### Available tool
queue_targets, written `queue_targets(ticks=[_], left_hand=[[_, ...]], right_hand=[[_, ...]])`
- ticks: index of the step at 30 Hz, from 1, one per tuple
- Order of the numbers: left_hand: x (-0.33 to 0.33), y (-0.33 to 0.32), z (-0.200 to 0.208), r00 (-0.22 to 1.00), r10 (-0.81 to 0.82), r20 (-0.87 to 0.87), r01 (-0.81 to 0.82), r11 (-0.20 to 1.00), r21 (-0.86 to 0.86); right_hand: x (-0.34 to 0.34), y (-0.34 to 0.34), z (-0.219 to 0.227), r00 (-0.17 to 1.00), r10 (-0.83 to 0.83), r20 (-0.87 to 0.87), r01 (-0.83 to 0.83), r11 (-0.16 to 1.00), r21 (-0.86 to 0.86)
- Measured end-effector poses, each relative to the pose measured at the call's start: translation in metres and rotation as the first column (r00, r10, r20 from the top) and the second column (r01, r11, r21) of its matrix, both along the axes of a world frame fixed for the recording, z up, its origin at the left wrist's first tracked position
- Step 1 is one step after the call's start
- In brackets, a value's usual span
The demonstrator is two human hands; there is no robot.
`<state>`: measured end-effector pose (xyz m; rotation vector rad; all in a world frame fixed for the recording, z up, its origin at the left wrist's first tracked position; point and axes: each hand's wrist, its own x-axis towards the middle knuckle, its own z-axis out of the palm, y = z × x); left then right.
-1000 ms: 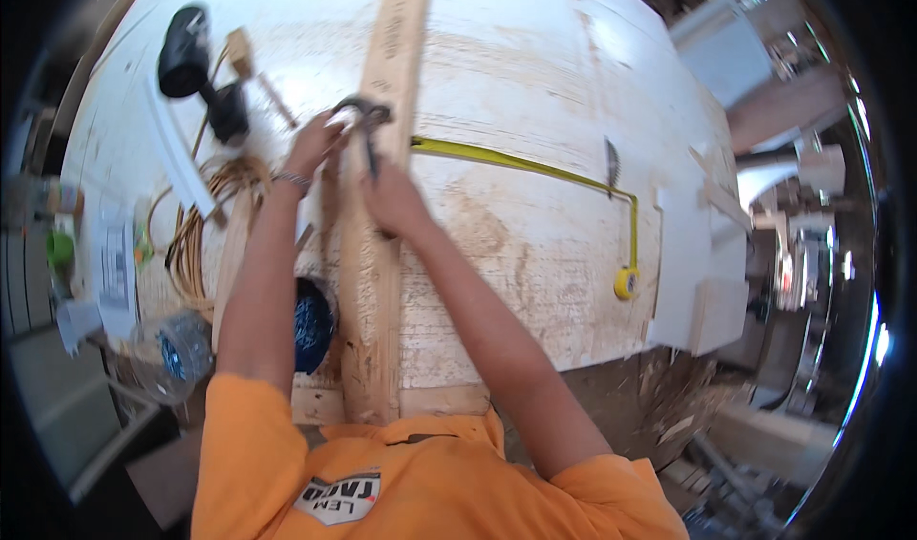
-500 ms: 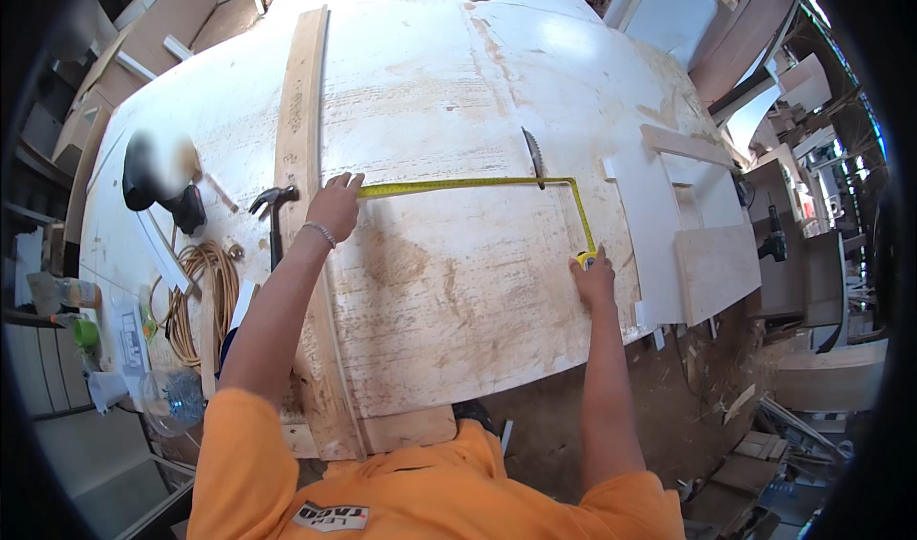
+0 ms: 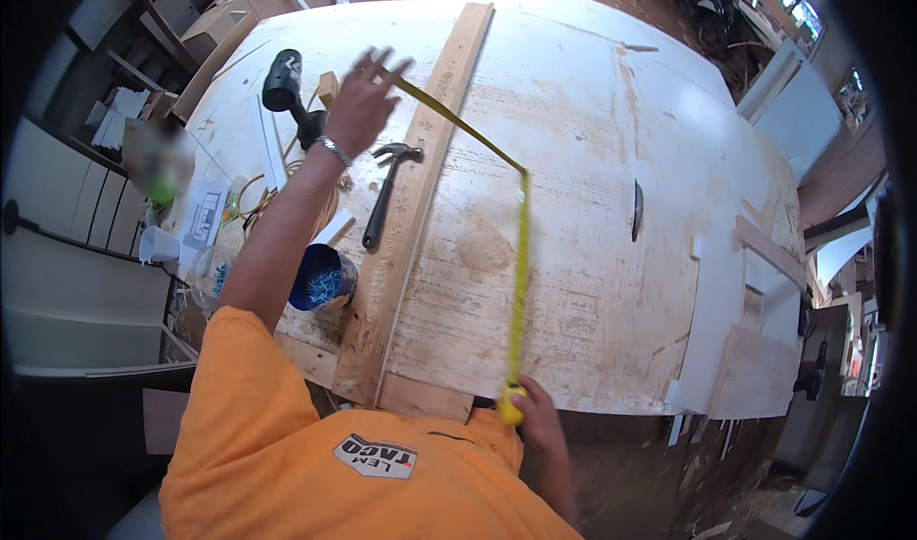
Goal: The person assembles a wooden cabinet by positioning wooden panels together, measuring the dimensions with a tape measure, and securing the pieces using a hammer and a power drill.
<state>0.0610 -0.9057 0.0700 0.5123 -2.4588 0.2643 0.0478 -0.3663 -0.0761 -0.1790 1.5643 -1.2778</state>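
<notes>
A blue tub [image 3: 347,277] stands on the tabletop [image 3: 583,282]; beyond it, the left hand [image 3: 361,105] spreads its fingers at a yellow tape measure's [image 3: 521,254] end, any pinch unclear. A hammer [image 3: 380,213] lies beside a long board [image 3: 396,254] spanned by the tape, the right hand [image 3: 542,416] grips the tape's case [image 3: 509,404], and a dark blade [image 3: 637,211] lies farther right.

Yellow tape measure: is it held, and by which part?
The right hand holds the yellow tape measure by its rounded case; whether the left hand grips its yellow blade is unclear.
</notes>
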Motion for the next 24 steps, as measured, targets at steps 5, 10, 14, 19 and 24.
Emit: queue_targets(ticks=[5, 10, 14, 19, 24], left_hand=[[0.123, 0.033, 0.063, 0.917, 0.118, -0.381, 0.091, 0.869, 0.487], [0.226, 0.118, 0.014, 0.953, 0.184, -0.240, 0.078, 0.617, 0.783], [0.274, 0.178, -0.048, 0.929, 0.271, -0.250, 0.168, 0.294, 0.941], [0.239, 0.241, -0.062, 0.962, -0.223, -0.155, 0.180, 0.096, 0.979], [0.142, 0.288, -0.025, 0.831, -0.531, -0.164, 0.290, 0.164, 0.943]], right_hand=[[0.033, -0.215, 0.028, 0.987, 0.143, 0.068, -0.131, 0.979, -0.159], [0.046, -0.371, 0.004, 0.905, 0.053, -0.422, -0.093, 0.993, -0.074], [0.081, -0.338, -0.005, 0.714, 0.091, -0.695, -0.273, 0.950, -0.155], [0.057, -0.151, 0.034, 0.783, 0.318, -0.534, -0.375, 0.927, 0.002], [-0.012, 0.052, 0.011, 0.757, -0.547, -0.357, 0.529, 0.834, -0.158]])
